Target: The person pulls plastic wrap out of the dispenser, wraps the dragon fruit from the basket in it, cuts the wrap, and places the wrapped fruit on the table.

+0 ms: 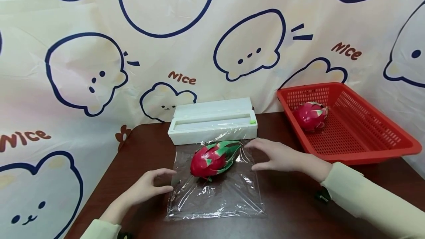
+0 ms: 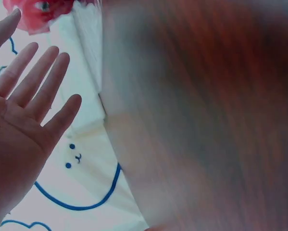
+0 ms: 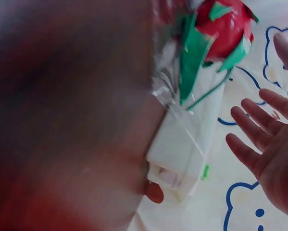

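A red dragon fruit (image 1: 207, 161) with green leafy scales lies on a sheet of clear plastic wrap (image 1: 216, 202) spread on the table. To its left is my left hand (image 1: 147, 187), thumb and fingers apart, with fingertips close to the wrap's left edge; in the left wrist view that hand (image 2: 28, 110) shows spread, straight fingers. My right hand (image 1: 275, 156) is at the fruit's right, near its leafy tip, its fingers parted and holding nothing. Behind the fruit stands a white wrap box (image 1: 212, 135) with its lid raised; the wrap reaches its front.
A red plastic basket (image 1: 362, 154) stands at the back right, with another dragon fruit (image 1: 310, 115) inside. The dark brown table (image 1: 139, 154) meets a cream cloth backdrop (image 1: 206, 54) printed with blue cartoon outlines. A green tab (image 1: 253, 122) sits at the box's right end.
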{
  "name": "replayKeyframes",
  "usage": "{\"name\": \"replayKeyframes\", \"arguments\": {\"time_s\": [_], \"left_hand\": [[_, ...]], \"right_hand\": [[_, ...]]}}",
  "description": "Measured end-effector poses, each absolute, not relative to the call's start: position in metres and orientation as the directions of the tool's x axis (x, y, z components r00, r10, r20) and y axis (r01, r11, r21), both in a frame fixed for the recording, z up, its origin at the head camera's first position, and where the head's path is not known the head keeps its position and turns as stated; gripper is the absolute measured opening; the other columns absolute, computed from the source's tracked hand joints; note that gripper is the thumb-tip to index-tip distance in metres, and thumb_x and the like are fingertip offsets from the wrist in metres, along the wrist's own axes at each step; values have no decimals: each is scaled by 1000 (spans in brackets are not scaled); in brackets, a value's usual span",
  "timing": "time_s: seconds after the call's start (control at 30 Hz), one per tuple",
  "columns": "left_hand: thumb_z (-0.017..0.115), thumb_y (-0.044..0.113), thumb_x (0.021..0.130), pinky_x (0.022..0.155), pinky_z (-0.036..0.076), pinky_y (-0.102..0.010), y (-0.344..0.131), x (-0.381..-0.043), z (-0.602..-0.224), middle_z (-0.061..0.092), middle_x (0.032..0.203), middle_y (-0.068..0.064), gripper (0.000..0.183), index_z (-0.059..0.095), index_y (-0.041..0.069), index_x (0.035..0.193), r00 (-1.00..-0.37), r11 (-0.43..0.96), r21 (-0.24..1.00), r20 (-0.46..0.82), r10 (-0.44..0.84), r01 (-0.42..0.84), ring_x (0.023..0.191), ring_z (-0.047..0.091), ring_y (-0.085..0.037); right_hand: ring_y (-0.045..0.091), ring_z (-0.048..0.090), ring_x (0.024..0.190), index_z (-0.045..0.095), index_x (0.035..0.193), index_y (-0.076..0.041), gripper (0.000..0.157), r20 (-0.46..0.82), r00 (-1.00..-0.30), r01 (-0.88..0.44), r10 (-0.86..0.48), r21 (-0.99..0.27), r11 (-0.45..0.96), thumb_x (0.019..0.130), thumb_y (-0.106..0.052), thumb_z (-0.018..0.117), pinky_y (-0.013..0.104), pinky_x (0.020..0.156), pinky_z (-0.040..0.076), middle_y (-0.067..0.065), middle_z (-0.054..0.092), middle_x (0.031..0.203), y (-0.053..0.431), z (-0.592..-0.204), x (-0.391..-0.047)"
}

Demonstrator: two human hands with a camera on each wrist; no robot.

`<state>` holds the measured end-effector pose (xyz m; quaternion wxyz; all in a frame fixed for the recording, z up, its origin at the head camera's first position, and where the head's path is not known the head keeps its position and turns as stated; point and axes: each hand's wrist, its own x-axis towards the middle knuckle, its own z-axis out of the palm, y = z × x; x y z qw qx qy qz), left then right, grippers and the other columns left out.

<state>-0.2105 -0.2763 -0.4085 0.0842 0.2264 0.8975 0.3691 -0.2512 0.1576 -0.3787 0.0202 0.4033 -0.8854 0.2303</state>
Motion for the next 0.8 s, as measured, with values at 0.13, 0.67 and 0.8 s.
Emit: {"name": "replayKeyframes", "arguments": {"time_s": [0.13, 0.67, 0.8], "left_hand": [[73, 21, 75, 85, 44, -31, -271, -197, -409, 61, 109, -3, 41, 60, 10, 113, -836, 541, 751, 29, 547, 380, 101, 56, -21], [76, 21, 72, 79, 44, -28, -261, -173, -424, 63, 97, -2, 37, 62, 10, 105, -671, 425, 799, -38, 741, 425, 89, 58, -18], [74, 21, 73, 78, 44, -27, -264, -173, -426, 64, 96, 0, 31, 65, 12, 101, -662, 424, 773, -6, 750, 473, 89, 57, -16]], "right_hand": [[2, 44, 109, 46, 123, -30, 51, 245, -622, -766, -744, -386, 513, 78, -51, 62, 29, 89, 40, -14, 47, 118, 162, -389, -234], [4, 50, 95, 54, 113, -23, 49, 109, -466, -831, -878, -394, 392, 74, -53, 65, 27, 79, 43, -13, 52, 104, 147, -422, -199], [1, 47, 92, 58, 101, -28, 46, 100, -455, -853, -885, -333, 401, 68, -59, 65, 25, 74, 43, -18, 49, 99, 145, -425, -198]]}}
